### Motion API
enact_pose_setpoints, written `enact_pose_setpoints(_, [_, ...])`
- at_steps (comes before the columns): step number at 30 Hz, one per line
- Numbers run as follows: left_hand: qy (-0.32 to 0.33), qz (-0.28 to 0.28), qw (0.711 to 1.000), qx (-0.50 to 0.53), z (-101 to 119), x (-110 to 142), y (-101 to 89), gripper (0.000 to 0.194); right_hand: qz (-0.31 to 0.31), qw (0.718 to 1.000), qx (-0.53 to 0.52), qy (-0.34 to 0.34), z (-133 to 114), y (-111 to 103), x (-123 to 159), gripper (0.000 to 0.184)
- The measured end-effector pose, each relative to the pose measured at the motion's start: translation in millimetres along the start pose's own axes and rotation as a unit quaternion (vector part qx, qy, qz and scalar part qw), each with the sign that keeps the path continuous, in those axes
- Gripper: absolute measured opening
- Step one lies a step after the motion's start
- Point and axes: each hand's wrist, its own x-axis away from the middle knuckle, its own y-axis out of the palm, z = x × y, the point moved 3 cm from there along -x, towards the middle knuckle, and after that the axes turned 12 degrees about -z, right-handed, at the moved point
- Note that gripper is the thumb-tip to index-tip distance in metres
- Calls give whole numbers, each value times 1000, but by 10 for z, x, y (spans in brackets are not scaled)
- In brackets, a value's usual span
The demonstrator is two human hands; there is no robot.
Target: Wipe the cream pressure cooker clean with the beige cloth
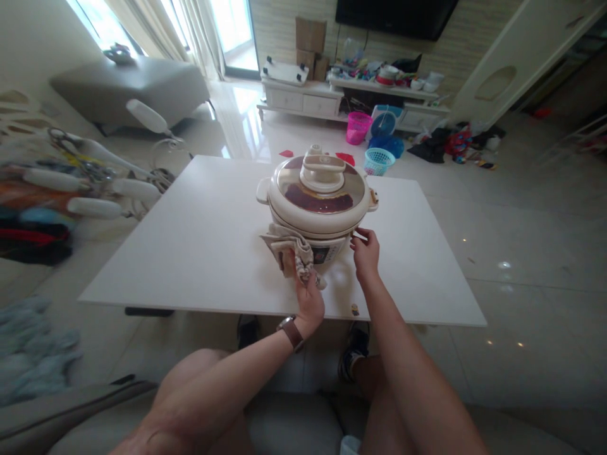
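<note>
A cream electric cooker [279, 215] with a round glass lid [351, 201] stands on the white table, the lid's handle upright on top. Something dark reddish-brown shows through the glass. My left hand [309, 298], with a watch at its wrist, is closed on a crumpled beige cloth [284, 243], held against the cooker's front left. The cloth covers part of the body beside the dark control panel [320, 254]. On the cooker's right side, my right hand [366, 251] has its fingers curled at the body just under the rim; the fingertips are partly hidden.
The white table [190, 246] has a tiny brownish object [355, 309] near its front edge. Beyond it, a pink basket [358, 128] and a light-blue basket [378, 162] stand on the floor before a cluttered TV cabinet [303, 101]. A lamp-like metal frame [109, 158] is at left.
</note>
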Motion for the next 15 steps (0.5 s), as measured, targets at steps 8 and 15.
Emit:
enact_pose_setpoints(8, [-65, -153, 982, 86, -6, 377, 252, 32, -9, 999, -37, 26, -35, -60, -26, 32])
enact_pose_setpoints(15, [-279, -245, 904, 213, 147, 3, 372, 20, -19, 992, -101, 72, -145, -406, -82, 27])
